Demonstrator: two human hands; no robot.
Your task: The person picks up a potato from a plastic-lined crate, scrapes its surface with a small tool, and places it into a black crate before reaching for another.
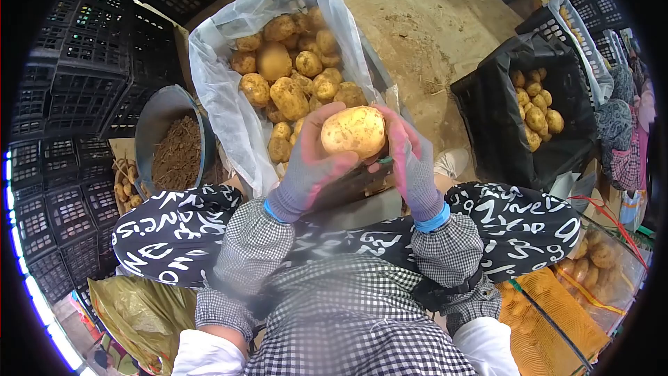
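A large yellow potato (353,131) is held up between both gloved hands at the centre of the head view. My left hand (312,160) wraps its left side, with the thumb below and the fingers behind. My right hand (409,157) touches the right side with its fingers, and a small green object shows by its fingertips. Both gloves are grey and pink with blue bands at the wrists. Just beyond the hands, many dirt-covered potatoes (289,97) lie in a crate lined with translucent plastic (209,63).
At the left stands a bucket of soil (177,153) beside stacked black crates (83,49). A black-lined crate (487,90) with potatoes is at the right. Orange mesh (543,320) and bagged potatoes (595,264) lie lower right. A person's patterned sleeve (616,125) shows far right.
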